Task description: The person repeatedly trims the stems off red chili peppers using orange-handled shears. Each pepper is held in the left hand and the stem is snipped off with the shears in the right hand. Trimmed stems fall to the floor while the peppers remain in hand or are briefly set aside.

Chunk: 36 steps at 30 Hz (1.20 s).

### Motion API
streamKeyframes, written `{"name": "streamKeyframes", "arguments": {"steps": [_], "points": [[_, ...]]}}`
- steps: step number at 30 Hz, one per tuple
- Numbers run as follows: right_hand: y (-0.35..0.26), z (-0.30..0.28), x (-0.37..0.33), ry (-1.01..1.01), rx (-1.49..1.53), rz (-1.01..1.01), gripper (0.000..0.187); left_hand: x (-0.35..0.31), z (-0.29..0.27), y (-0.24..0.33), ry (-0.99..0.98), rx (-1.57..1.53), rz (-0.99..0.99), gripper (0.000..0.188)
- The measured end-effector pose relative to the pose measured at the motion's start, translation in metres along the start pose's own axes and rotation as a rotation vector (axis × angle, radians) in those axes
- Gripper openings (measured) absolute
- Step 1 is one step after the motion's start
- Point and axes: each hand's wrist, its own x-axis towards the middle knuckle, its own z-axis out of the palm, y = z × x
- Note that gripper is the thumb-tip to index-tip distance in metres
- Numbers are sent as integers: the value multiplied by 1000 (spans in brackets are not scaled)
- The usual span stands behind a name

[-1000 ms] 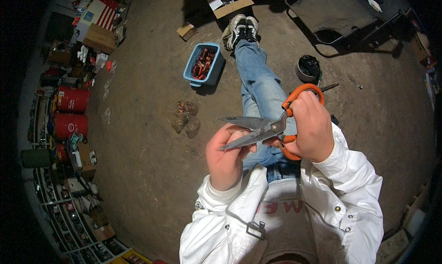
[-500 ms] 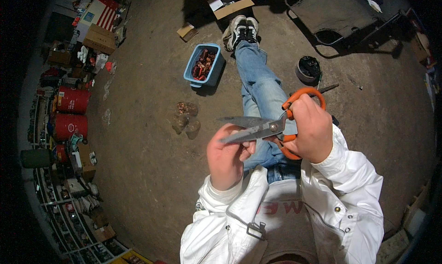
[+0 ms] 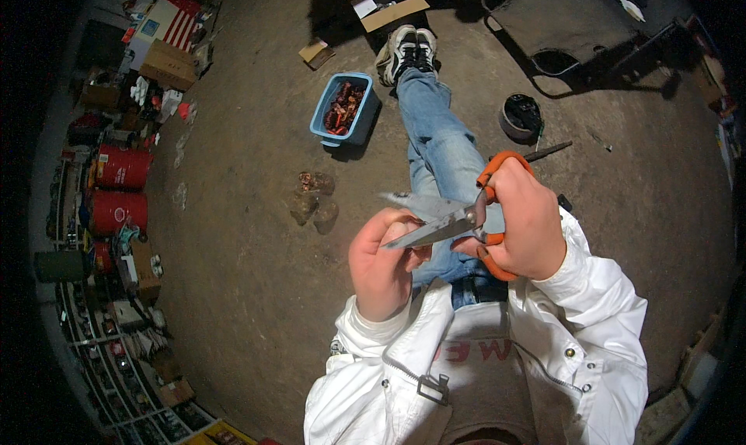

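My right hand (image 3: 532,224) is wrapped round the orange handles of a large pair of scissors (image 3: 443,231). Their grey blades stand apart and point left, with the lower blade in front of the fingers of my left hand (image 3: 374,260). That hand is closed, fingers curled in and thumb on top; whatever it pinches is hidden behind the blade. Both hands are above my lap and jeans (image 3: 435,123). Beyond them on the floor stands a light blue tub (image 3: 314,124) holding dark reddish, copper-coloured pieces (image 3: 343,107).
Several small clumps (image 3: 315,204) lie on the floor left of my legs. A round container of black stuff (image 3: 521,115) and a dark rod (image 3: 552,150) are to the right. Cardboard boxes (image 3: 396,15) and a chair (image 3: 575,37) stand farther off; red drums (image 3: 120,214) line the left.
The scissors have shifted slightly right, their tips drawn back a little from my left hand. Their blades are spread wider. My left hand has hardly moved.
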Motion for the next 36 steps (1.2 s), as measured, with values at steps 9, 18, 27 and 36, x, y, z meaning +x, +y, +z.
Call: {"name": "streamKeyframes", "arguments": {"steps": [9,18,27,36], "points": [[-4,-1,2,41,-119,-71,59,-4,0,0,47,171,50,21],[-1,2,0,55,-122,-99,65,-3,-6,-2,0,161,98,18],[-3,8,-5,-95,213,72,54,0,3,-3,-94,-17,48,14],[-3,-2,2,-85,106,-56,59,-2,1,0,4,129,52,25]]}}
